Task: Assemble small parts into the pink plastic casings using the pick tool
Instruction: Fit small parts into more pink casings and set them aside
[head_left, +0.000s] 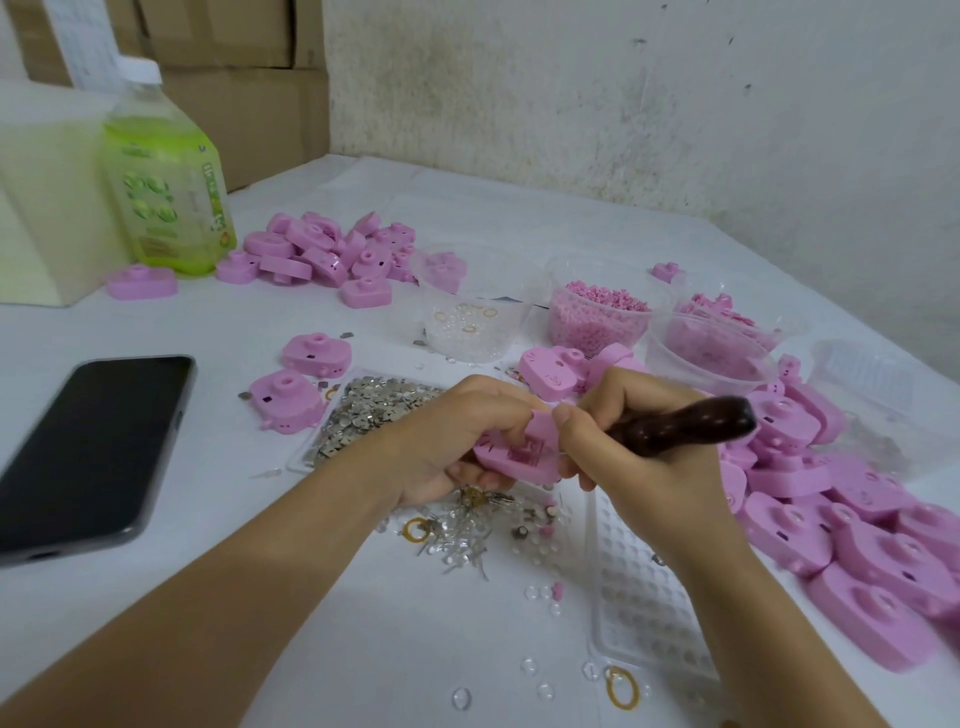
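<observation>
left grip (457, 441) curled round pink casing (511, 457) | right grip (639, 452) clenching pick tool (691, 418) | risk: tip may skid, jabbing left grip

black phone (93, 447) left | green bottle (166, 192) behind | cardboard boxes (244, 104) far left
</observation>
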